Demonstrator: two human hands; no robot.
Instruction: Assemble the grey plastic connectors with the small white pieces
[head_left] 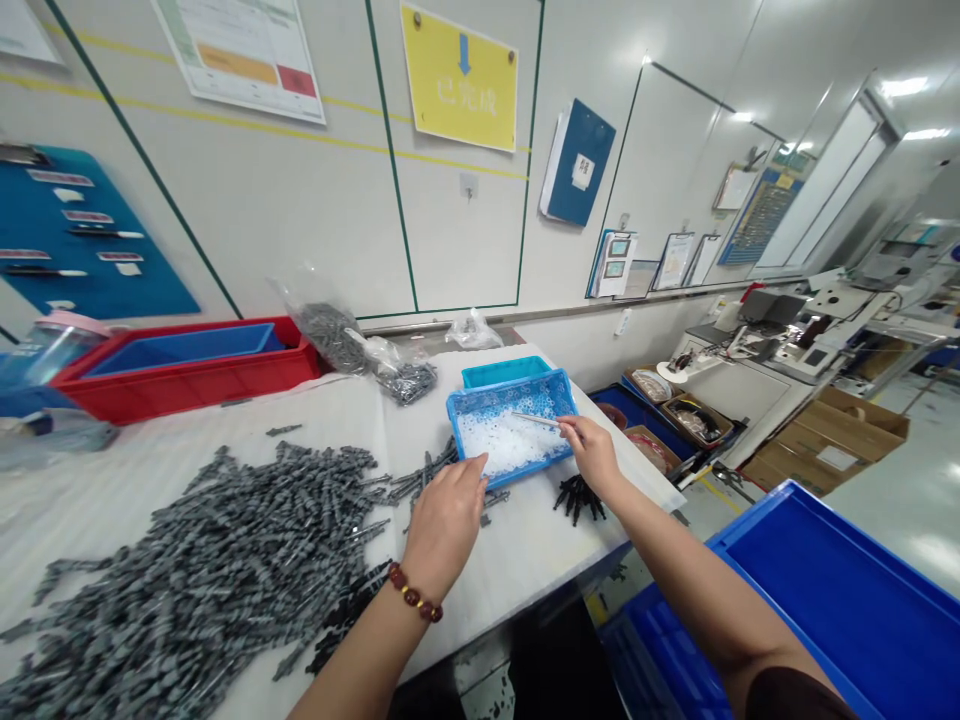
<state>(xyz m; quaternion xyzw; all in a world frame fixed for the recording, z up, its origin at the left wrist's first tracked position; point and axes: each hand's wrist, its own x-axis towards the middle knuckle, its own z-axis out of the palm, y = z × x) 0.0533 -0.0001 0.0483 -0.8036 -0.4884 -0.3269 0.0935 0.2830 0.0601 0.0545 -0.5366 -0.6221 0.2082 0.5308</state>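
Observation:
A blue tray [517,476] full of small white rings [499,440] stands tilted on the white-covered table. My right hand [596,455] is closed on a thin, pointed metal tool [534,418], whose tip reaches over the rings. At the tray's front left corner is my left hand [446,515], fingers bent and pressed together; whatever is between them is hidden. Beside it spreads a large heap of grey ribbed plastic parts [225,560]. A small bunch of black parts [579,498] lies below my right wrist.
Behind the tray sits a teal tray [506,372]. Bags of grey parts [405,378] and a red bin [300,350] line the back. Past the table's right edge are a large blue tray [840,600] and cardboard boxes [817,445]. More black parts [337,630] lie by my left forearm.

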